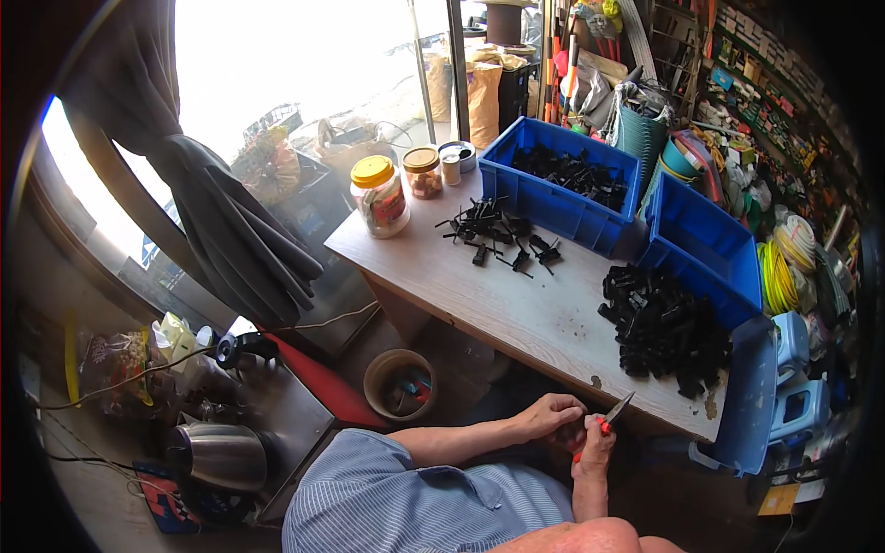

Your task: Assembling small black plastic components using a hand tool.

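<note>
My right hand [594,444], in front of the table's near edge, is closed round a pair of red-handled scissors [619,409]. Their blades point up and to the right, over the table edge. Just left of it is my left hand [551,417], its fingers curled together; what they hold, if anything, is hidden. A large heap of small black plastic parts [659,327] lies on the table beyond my right hand. Farther back sits a smaller, looser group of black parts with thin stems [484,221].
On the wooden table [544,309] stand a blue bin of black parts [553,203] and lidded jars [379,198]. A second blue bin [705,244] stands to the right, near blue stools [798,405]. A waste bucket [373,392] and metal kettle [221,456] are at the left.
</note>
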Demonstrator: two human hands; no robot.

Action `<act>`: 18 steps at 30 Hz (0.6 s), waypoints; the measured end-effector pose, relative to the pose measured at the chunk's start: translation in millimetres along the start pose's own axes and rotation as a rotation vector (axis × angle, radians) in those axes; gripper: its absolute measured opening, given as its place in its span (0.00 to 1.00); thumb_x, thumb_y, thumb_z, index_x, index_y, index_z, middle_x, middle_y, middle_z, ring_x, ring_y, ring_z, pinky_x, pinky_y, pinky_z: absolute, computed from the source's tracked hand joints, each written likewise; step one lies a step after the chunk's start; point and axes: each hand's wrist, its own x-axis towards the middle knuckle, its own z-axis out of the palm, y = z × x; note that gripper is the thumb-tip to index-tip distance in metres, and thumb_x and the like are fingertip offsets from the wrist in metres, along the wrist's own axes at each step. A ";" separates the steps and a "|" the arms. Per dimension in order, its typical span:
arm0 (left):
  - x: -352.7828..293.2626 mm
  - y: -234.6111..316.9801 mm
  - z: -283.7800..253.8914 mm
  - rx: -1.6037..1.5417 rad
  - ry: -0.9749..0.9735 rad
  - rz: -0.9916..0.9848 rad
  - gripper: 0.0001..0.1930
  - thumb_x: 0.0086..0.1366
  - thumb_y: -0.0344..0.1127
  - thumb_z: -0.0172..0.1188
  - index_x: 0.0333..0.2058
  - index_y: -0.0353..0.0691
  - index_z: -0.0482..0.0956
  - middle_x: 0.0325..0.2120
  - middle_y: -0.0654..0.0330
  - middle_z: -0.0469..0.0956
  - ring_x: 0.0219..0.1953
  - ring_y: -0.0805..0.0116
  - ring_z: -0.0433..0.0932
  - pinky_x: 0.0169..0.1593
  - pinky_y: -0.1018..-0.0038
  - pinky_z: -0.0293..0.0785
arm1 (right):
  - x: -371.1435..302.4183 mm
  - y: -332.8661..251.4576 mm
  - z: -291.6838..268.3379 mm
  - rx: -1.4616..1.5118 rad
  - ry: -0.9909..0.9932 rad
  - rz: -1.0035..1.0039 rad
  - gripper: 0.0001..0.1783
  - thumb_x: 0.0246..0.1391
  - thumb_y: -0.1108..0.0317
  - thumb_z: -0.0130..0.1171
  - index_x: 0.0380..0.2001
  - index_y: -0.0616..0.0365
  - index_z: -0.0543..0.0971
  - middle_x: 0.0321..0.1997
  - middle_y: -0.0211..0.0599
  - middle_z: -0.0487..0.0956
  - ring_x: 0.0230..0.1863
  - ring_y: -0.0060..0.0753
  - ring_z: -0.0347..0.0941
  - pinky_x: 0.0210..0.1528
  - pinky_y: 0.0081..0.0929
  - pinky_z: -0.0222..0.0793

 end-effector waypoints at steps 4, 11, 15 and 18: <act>-13.4 7.5 -9.3 -0.012 -0.120 0.154 0.22 0.69 0.34 0.52 0.59 0.30 0.68 0.43 0.55 0.80 0.42 0.71 0.80 0.44 0.75 0.79 | 0.1 -7.2 2.0 0.046 0.009 0.039 0.05 0.55 0.65 0.58 0.30 0.49 0.73 0.21 0.23 0.68 0.20 0.20 0.66 0.19 0.21 0.63; -17.8 2.8 -23.4 0.203 -0.214 0.387 0.27 0.63 0.26 0.60 0.61 0.34 0.67 0.51 0.52 0.77 0.52 0.65 0.77 0.54 0.69 0.76 | 4.8 1.6 2.3 0.077 -0.054 0.089 0.05 0.55 0.63 0.58 0.31 0.49 0.74 0.24 0.22 0.68 0.21 0.20 0.66 0.20 0.21 0.63; -23.3 11.2 -18.3 0.603 -0.118 0.648 0.26 0.59 0.28 0.65 0.56 0.33 0.70 0.43 0.47 0.77 0.45 0.53 0.79 0.46 0.65 0.77 | -0.6 -3.9 7.2 0.084 -0.053 0.051 0.05 0.54 0.63 0.59 0.31 0.49 0.75 0.24 0.21 0.69 0.22 0.19 0.66 0.24 0.19 0.63; -25.4 4.0 -11.3 0.679 -0.037 0.716 0.22 0.59 0.30 0.66 0.50 0.32 0.72 0.38 0.47 0.77 0.40 0.50 0.80 0.41 0.63 0.77 | 0.1 7.6 3.8 0.086 -0.044 0.044 0.05 0.54 0.63 0.59 0.30 0.49 0.75 0.25 0.21 0.70 0.23 0.18 0.67 0.25 0.19 0.63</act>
